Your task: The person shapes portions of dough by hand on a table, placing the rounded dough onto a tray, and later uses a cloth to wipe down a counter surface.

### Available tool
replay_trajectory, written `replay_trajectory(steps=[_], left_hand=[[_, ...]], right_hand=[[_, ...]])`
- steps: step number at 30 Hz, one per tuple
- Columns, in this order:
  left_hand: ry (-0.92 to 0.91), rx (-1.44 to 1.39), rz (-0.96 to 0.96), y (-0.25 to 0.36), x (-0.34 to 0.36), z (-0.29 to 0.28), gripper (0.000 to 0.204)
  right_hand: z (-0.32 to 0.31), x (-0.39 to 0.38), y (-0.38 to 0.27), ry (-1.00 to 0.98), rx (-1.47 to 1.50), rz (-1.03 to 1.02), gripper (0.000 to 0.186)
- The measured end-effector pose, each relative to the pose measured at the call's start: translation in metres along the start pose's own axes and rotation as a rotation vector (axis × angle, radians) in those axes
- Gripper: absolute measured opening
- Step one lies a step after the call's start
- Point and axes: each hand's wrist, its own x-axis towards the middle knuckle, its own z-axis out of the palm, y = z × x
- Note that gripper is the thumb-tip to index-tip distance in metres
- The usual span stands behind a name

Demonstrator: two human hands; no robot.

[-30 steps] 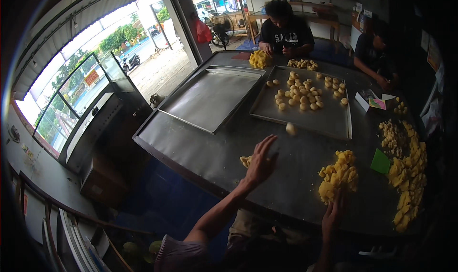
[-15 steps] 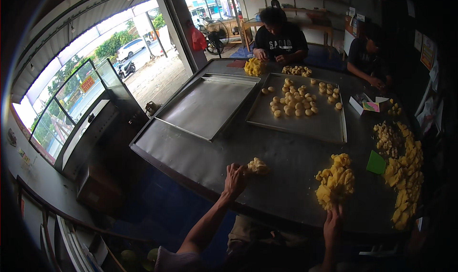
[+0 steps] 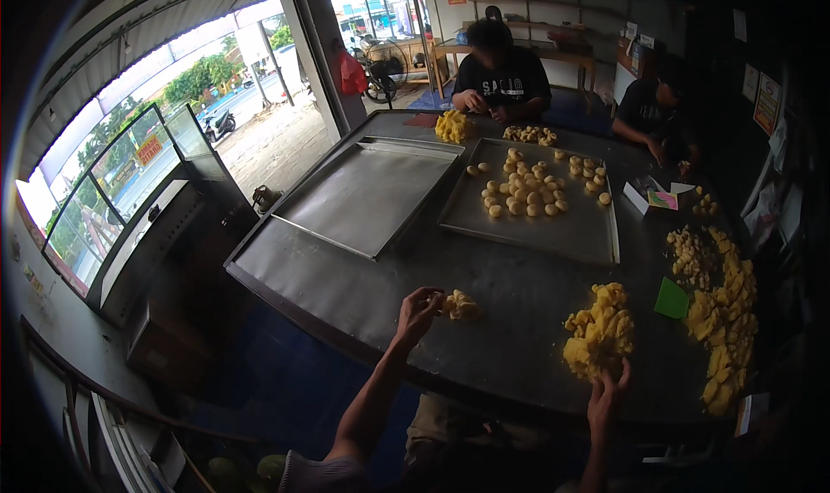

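A small heap of pale dough pieces lies on the dark metal table in front of me. At its left edge my left hand is closed, fingertips pinching a bit of the dough. Farther right sits a larger mound of yellow, crumbly filling. My right hand is at this mound's near edge, its fingers apart and curved. I see nothing held in it, though the fingertips partly meet the filling.
Past my hands are a bare tray and a tray with many round dough balls. A green scraper, more yellow filling and an open box lie at right. Two people work across the table.
My right hand's fingers have spread and lifted slightly at the yellow mound. My left hand stays by the pale dough, its fingers shifted a little. The whole view has shifted slightly.
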Motion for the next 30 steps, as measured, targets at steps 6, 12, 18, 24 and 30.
replay_trajectory(steps=[6, 12, 18, 24, 30], left_hand=[[0.123, -0.249, 0.047, 0.012, 0.009, 0.003, 0.032], [0.022, -0.033, -0.135, 0.003, 0.015, -0.006, 0.030], [0.209, 0.336, -0.007, -0.009, 0.019, 0.002, 0.024], [0.008, 0.582, 0.223, -0.018, 0.019, 0.010, 0.014], [-0.084, 0.740, 0.335, -0.001, -0.004, 0.012, 0.013]], right_hand=[[0.001, -0.002, 0.002, -0.102, 0.041, 0.148, 0.037], [-0.004, 0.005, 0.017, -0.087, 0.044, 0.159, 0.035], [-0.009, 0.000, -0.013, -0.038, 0.014, 0.095, 0.034], [0.012, 0.001, 0.045, 0.091, 0.195, 0.052, 0.034], [0.035, -0.001, 0.064, 0.032, 0.255, 0.239, 0.029]])
